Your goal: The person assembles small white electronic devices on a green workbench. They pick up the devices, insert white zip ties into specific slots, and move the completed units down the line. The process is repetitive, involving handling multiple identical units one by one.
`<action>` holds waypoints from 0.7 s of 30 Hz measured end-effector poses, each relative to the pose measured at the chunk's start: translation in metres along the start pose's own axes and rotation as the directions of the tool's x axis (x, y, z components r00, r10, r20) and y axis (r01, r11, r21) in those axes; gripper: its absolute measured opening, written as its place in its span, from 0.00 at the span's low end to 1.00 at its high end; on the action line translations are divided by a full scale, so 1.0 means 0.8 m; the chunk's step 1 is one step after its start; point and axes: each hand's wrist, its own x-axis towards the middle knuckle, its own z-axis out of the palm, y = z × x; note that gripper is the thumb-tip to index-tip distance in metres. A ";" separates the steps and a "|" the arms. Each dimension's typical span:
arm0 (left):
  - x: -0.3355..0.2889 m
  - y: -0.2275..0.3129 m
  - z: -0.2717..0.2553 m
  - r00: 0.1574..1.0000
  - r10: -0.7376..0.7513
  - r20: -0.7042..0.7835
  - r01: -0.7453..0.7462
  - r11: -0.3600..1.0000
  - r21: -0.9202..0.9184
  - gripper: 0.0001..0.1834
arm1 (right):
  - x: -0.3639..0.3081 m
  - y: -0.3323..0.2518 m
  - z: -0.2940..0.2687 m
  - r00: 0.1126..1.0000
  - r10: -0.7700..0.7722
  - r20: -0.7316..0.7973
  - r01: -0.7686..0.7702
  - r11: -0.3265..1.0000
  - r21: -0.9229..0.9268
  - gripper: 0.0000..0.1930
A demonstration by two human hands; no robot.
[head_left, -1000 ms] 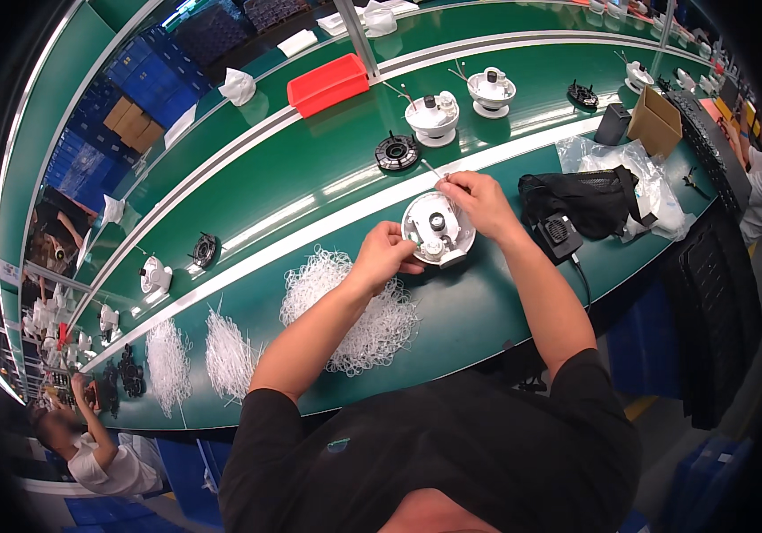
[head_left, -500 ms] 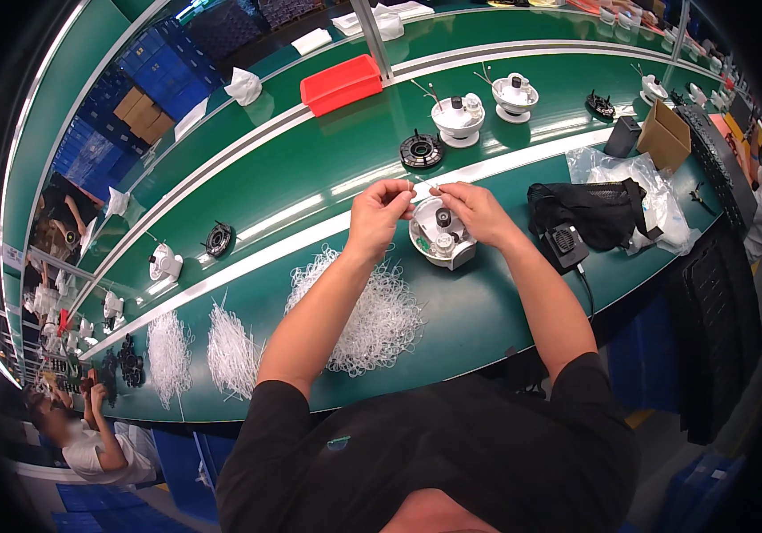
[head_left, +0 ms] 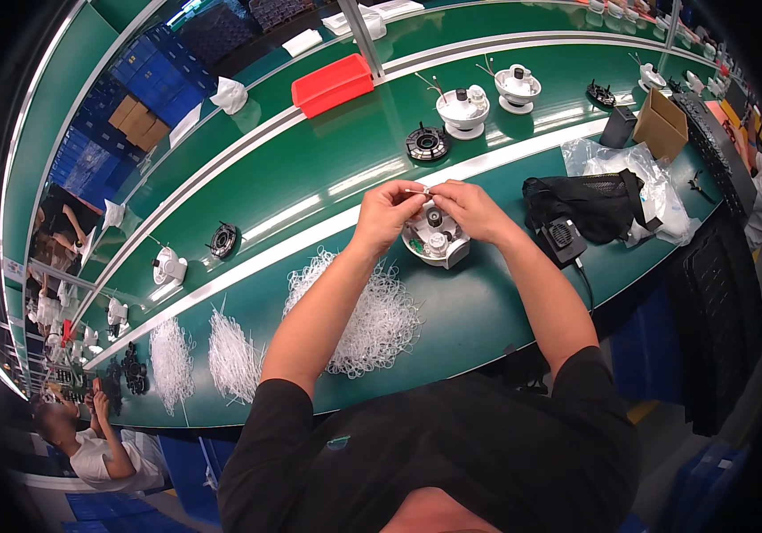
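A round white device housing point(head_left: 435, 255) with a black knob and a green circuit board inside sits on the green bench in front of me. Over its far rim, my left hand point(head_left: 387, 216) and my right hand point(head_left: 474, 213) meet, thumbs and fingertips pinched together. Between them are thin white wires point(head_left: 414, 190) whose ends stick out past the fingers. Fingers partly hide the join, so I cannot make out what each fingertip grips there. Beside my left forearm lies a big heap of looped white ties or cords point(head_left: 379, 324).
Smaller white bundles point(head_left: 233, 355) lie farther left. Across a pale rail, the green belt carries white housings point(head_left: 463, 111) and black round parts point(head_left: 426, 142). A red bin point(head_left: 333, 84) stands beyond. At right are a black mesh bag point(head_left: 581, 207), a corded black device point(head_left: 562, 238) and a cardboard box point(head_left: 661, 124).
My hands have drawn together, and their fingertips now meet over the wires. The housing under them sits slightly farther left. Parts on the belt have shifted slightly right.
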 end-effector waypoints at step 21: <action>-0.002 0.021 0.014 0.998 0.070 0.002 -0.055 0.755 0.653 0.07 | -0.002 0.003 0.005 0.984 0.128 -0.120 -0.110 0.983 0.144 0.14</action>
